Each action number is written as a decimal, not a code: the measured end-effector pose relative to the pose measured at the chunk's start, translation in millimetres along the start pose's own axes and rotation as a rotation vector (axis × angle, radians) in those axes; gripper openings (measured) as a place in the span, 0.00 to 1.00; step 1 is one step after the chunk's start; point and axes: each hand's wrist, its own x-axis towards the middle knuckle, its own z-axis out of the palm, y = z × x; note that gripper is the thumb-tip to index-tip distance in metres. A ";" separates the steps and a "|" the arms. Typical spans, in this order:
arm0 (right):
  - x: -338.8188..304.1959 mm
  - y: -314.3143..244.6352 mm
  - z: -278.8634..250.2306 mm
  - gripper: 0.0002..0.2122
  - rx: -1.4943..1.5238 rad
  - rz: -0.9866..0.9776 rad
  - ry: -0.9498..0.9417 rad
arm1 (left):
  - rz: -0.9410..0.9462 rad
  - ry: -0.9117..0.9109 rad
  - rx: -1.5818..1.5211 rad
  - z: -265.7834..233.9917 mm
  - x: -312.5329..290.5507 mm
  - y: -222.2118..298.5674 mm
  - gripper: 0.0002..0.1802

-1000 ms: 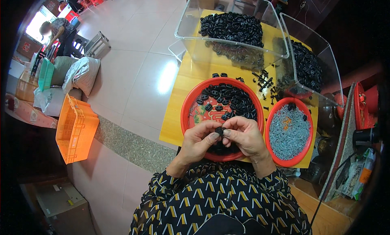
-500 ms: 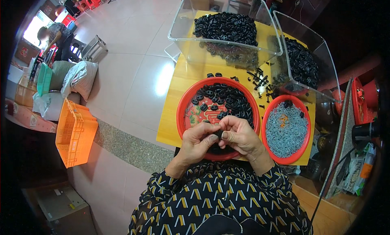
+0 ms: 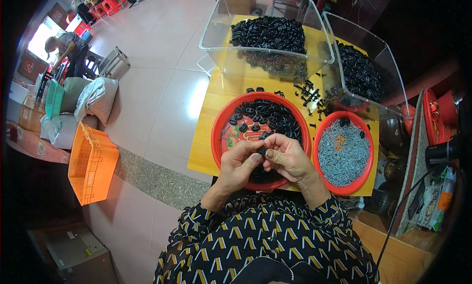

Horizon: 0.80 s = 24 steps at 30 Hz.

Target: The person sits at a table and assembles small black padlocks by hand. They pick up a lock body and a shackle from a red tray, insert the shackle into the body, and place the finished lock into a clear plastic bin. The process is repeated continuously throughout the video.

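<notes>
Though illegible, gold print on tray

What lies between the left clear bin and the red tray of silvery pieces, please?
In the head view, loose black pieces lie scattered there on the yellow table.

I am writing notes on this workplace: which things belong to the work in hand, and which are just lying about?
Apparently in the work:
small black part, held by left hand and right hand
round red basin with black two-holed parts
oval red basin with silvery metal pieces
clear bin of black parts

Apparently only lying about:
orange plastic crate
white sack
grey stool
</notes>
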 end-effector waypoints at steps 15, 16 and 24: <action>-37.4 -11.6 15.7 0.05 -0.308 -0.064 0.168 | -0.117 -0.029 -0.004 22.5 -20.5 0.9 0.18; -38.8 -11.8 14.0 0.04 -0.313 -0.047 0.174 | -0.107 -0.056 0.028 23.2 -20.9 3.8 0.19; -53.8 -136.3 1.5 0.07 -0.117 -0.731 0.434 | 0.101 0.131 0.194 12.5 -33.0 26.8 0.24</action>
